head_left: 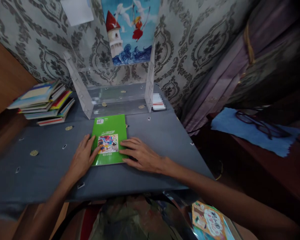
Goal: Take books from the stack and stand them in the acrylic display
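While the green book (109, 137) lies flat on the table (162, 143), note its position: directly between your two hands. Its long axis runs away from you — near edge toward your body, far edge just short of the clear rack (81, 90).

Your left hand (82, 155) is partly open at the book's left edge. Its thumb lies over the cover and reaches the printed picture (110, 142); its fingers lie along the edge. You cannot tell from this view whether any finger passes underneath, so a grip is not confirmed.

Your right hand (138, 155) is open, palm down, fingers slightly spread, with the fingertips over the right margin of the book and nothing visibly clasped.

Observe that both hands are at the nearer half of the book; neither is the closer by distance, but the left reaches farther inward. Relative to your left hand, the book lies rightward — relative to your right hand, leftward.
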`<action>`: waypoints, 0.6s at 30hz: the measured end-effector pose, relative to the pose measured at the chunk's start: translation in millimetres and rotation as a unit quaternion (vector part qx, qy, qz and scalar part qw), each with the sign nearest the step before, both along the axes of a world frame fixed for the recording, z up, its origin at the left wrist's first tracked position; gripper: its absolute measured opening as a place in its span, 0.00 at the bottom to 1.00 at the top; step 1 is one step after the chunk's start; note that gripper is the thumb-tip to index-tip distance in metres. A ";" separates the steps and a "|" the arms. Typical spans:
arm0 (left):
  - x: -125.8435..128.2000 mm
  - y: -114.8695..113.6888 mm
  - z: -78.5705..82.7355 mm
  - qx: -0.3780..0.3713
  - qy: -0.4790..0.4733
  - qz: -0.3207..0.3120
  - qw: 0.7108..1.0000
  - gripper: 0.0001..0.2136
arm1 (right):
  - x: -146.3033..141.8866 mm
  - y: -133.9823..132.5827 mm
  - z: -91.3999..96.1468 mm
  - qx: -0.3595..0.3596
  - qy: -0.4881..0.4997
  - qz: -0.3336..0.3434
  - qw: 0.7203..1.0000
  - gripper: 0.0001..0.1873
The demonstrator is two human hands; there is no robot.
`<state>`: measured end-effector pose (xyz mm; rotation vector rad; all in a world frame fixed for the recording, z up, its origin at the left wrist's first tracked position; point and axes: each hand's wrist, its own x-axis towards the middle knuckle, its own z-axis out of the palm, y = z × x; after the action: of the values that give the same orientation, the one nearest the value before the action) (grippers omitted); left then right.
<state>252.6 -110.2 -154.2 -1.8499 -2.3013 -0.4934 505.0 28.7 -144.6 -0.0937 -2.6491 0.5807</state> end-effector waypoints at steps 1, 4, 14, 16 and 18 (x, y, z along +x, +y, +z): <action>-3.9 0.5 -4.8 0.001 -0.007 0.000 1.000 0.26 | -6.5 1.6 -1.0 -0.004 -0.019 -0.015 1.000 0.20; -6.6 0.6 -13.7 -0.002 -0.016 -0.013 1.000 0.27 | -29.4 12.8 -2.4 -0.025 -0.070 -0.059 0.995 0.28; -0.3 -1.0 -14.9 0.004 -0.028 -0.011 1.000 0.26 | -92.9 79.4 -6.1 -0.037 -0.152 -0.197 0.968 0.33; -1.0 -1.1 -16.7 0.017 -0.028 -0.012 0.999 0.26 | -94.7 81.7 -11.3 -0.024 -0.143 -0.204 0.968 0.33; -1.8 -1.1 -18.0 0.023 -0.027 -0.013 0.999 0.26 | -92.9 77.9 -14.8 -0.007 -0.138 -0.207 0.969 0.32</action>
<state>250.9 -111.3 -172.1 -1.8708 -2.2823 -0.6019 412.0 106.6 -159.4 -0.7629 -2.7648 0.4696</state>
